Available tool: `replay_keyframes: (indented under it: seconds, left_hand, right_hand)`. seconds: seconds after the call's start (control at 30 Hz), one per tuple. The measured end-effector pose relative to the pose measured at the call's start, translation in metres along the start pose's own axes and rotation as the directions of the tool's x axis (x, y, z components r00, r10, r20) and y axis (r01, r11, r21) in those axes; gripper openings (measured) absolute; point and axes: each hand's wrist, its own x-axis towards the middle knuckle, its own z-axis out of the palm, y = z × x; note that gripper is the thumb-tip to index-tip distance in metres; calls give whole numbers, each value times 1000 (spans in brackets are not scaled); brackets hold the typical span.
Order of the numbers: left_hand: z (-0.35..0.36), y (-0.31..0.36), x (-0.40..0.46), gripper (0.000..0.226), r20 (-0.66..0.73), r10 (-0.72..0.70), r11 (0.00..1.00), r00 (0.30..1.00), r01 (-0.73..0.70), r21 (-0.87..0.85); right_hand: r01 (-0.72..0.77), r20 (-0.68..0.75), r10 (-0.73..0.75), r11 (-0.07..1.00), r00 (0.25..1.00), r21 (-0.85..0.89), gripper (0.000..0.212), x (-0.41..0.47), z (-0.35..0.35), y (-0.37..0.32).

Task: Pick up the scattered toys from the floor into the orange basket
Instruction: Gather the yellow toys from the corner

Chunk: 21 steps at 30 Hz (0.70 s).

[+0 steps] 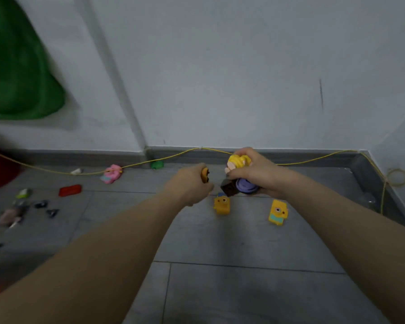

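From the head view, a grey tiled floor [220, 253] ran up to a white wall, with a thin yellow cord [173, 156] sagging along the skirting and ending in a coil at the right corner. A green cloth [17, 73] hung at upper left. Toys lay scattered along the left side: a pink toy [111, 174] under the cord, a small green toy [157, 164] against the skirting, a red block [70, 190], a pale green piece [24, 193], and several small dark bits nearer the edge, too blurred to name. The orange basket did not show.

Both arms reached forward over the floor, the hands near each other but apart. The left hand [189, 185] was curled around a small orange-and-black toy [205, 175], which stood roughly upright out of the fist. The right hand [253, 171] clutched a bundle: a yellow-haired doll [236, 162] at the top, lying tilted with its head toward the left, a purple round piece [246, 185] beneath it, and a dark brown block [229, 189] jutting down and left.

Just below the hands, two yellow block toys rested on the floor: one [222, 205] almost under the brown block, the other [278, 212] to its right with a turquoise band, its long axis running away from the camera.
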Motion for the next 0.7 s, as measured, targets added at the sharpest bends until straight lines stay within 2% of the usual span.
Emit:
replay_keyframes:
  seconds: [0.1,0.23,0.33,0.43,0.53,0.6,0.7]
  left_hand:
    - [-58,-48,-40,22,-32,-20,999,999,18,-45]
    - [-136,-100,-85,13,-3,-75,991,997,74,-114]
    - [-209,-176,-134,19,4,-158,974,987,157,-164]
    - [-260,-242,-186,29,107,-260,912,960,281,-300]
    - [-287,-302,-238,33,187,-422,833,887,461,-307]
    - [-295,-334,-265,33,273,-534,761,800,596,-257]
    - [-296,-380,-297,46,352,-656,656,667,735,-170]
  right_hand:
    - [148,75,-142,986,987,-77,45,-7,69,-54]
    - [271,189,-241,951,952,-152,48,-20,137,-118]
    - [397,329,-328,902,885,-169,48,-45,220,-178]
    - [437,491,-335,893,804,-106,50,-79,294,-221]
    - [488,622,-337,868,707,-85,48,-116,363,-242]
    - [532,696,-335,843,635,-80,52,-136,402,-244]
    - [562,786,-222,806,577,-185,55,-156,451,-234]
